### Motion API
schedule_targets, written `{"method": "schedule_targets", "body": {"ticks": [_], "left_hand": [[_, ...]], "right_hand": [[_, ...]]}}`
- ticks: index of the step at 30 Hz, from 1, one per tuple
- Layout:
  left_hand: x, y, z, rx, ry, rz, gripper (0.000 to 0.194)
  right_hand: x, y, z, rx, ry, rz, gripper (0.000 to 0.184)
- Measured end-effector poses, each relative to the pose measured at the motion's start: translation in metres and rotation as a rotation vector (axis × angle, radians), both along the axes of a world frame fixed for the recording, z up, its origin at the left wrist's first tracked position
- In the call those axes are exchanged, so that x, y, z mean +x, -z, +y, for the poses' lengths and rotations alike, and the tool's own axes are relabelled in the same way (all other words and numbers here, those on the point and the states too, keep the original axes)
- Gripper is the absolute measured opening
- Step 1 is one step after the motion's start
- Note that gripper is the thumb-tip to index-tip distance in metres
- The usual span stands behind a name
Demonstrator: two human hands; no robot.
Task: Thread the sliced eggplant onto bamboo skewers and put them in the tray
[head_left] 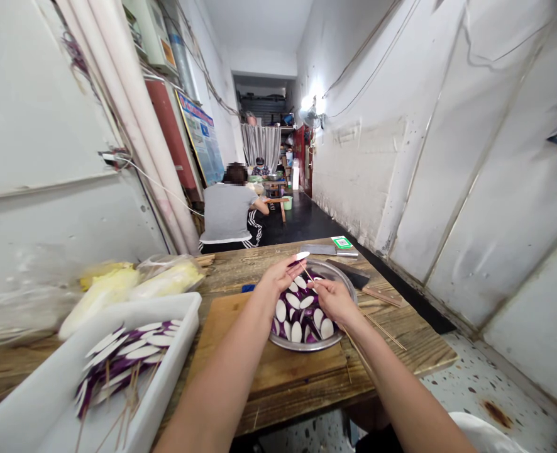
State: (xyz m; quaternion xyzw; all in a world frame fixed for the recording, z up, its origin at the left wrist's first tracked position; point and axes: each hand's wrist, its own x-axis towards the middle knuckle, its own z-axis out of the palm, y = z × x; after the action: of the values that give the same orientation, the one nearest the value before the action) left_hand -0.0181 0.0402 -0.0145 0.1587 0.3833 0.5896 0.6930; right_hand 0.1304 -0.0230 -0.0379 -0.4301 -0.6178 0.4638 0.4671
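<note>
Over a metal bowl point(302, 345) of cut eggplant pieces point(293, 301), my left hand point(279, 275) is closed on an oval eggplant slice point(302, 256) with a white cut face. My right hand point(334, 299) pinches a thin bamboo skewer point(307, 273), whose far end reaches up toward that slice. Whether the tip has entered it is too small to tell. The bowl stands partly on a wooden cutting board point(231, 327). To the left, a white plastic tub point(191, 308) holds skewered eggplant slices point(132, 349), stacked with their sticks toward me.
Two cleavers, one with a metal handle point(347, 254) and one with a wooden handle point(383, 296), lie behind and right of the bowl. Loose skewers point(385, 330) rest nearby. Bagged yellowish food point(165, 280) sits behind the tub. Beyond the table, a person point(229, 211) sits; another is farther back.
</note>
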Motion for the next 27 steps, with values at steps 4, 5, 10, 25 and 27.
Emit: {"method": "schedule_targets", "body": {"ticks": [4,5,10,25,27], "left_hand": [[-0.0002,-0.0004,0.0001,-0.004,0.005,0.0,0.025],[-0.0002,-0.0002,0.0002,-0.003,0.007,0.0,0.025],[-0.0004,0.0017,0.0009,0.023,0.009,-0.008,0.021],[0.0063,0.0056,0.0013,0.05,0.019,0.035,0.011],[0.0067,0.0053,0.0008,0.053,0.029,0.036,0.01]], "right_hand": [[-0.0001,0.0,0.0001,-0.002,-0.002,-0.002,0.033],[-0.0001,0.0002,0.0004,-0.001,-0.003,-0.006,0.033],[0.0002,0.0022,0.0021,0.006,-0.011,-0.023,0.034],[0.0001,0.0068,0.0051,0.033,-0.008,-0.04,0.03],[0.0001,0.0074,0.0057,0.043,0.0,-0.061,0.029]]}}
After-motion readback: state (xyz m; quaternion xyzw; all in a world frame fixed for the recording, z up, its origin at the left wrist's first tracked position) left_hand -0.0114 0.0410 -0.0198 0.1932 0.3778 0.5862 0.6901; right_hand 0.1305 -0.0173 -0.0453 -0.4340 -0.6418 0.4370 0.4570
